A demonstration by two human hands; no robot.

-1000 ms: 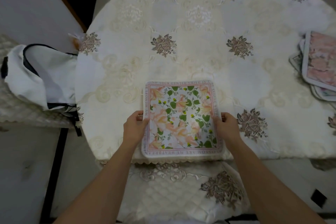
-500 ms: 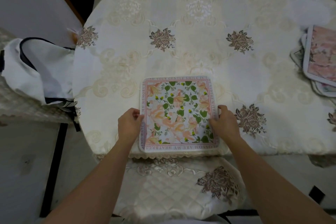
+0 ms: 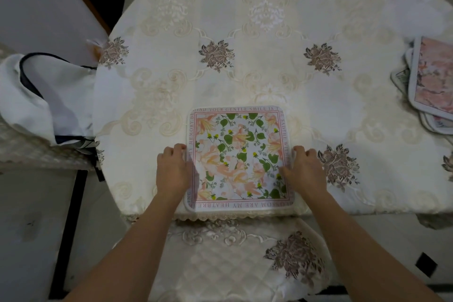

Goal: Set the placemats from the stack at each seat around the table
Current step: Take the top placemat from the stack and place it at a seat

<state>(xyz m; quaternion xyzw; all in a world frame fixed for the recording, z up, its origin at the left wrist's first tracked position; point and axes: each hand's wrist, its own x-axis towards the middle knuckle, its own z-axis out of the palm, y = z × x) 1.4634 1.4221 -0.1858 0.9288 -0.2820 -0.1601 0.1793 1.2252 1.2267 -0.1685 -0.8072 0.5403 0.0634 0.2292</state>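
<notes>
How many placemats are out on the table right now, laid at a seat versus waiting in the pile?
Laid at a seat: 1, the floral placemat, with the left hand and right hand at its sides.
In the stack at the table's right edge: at least 3 visible; part is out of view.
Total: at least 4.

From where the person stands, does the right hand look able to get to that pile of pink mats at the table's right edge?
Probably yes. The right hand rests beside the floral placemat, and only bare cream tablecloth lies between it and the pile of pink mats, though it may need a stretch.
</notes>
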